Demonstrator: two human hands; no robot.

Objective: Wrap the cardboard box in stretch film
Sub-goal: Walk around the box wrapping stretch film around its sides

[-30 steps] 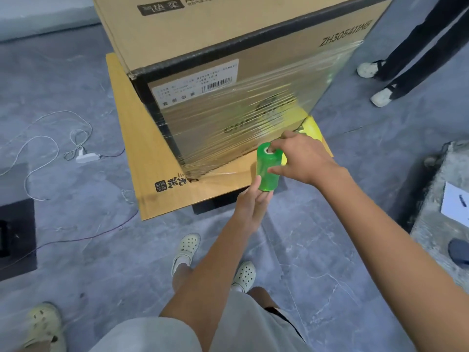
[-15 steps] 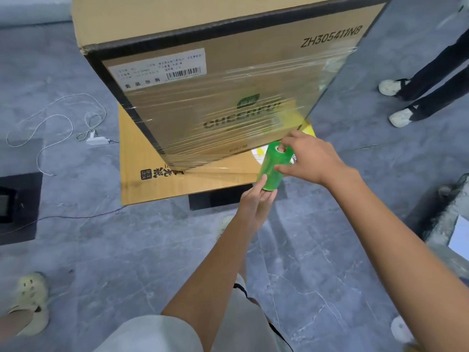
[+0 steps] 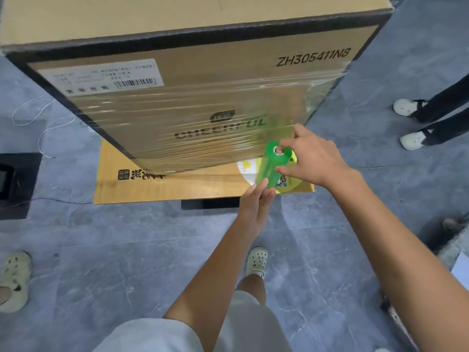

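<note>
Wrapping one cardboard box (image 3: pixel 203 69), standing on one flat brown board (image 3: pixel 142 189) on the grey floor (image 3: pixel 127 250). Covering the near face's lower and middle part with stretch film (image 3: pixel 203 141); leaving the upper band, its one white label (image 3: pixel 101 77) and the top bare, so judging roughly half done. Pinching one green film roll (image 3: pixel 270 171) near the box's right corner with the right hand (image 3: pixel 314 158), finger in the core; propping its lower end with straight fingers of the left hand (image 3: pixel 253 207).

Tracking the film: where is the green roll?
Head view, right of centre: the green roll is before the cardboard box, low on its right, between right hand above and left hand below.
</note>
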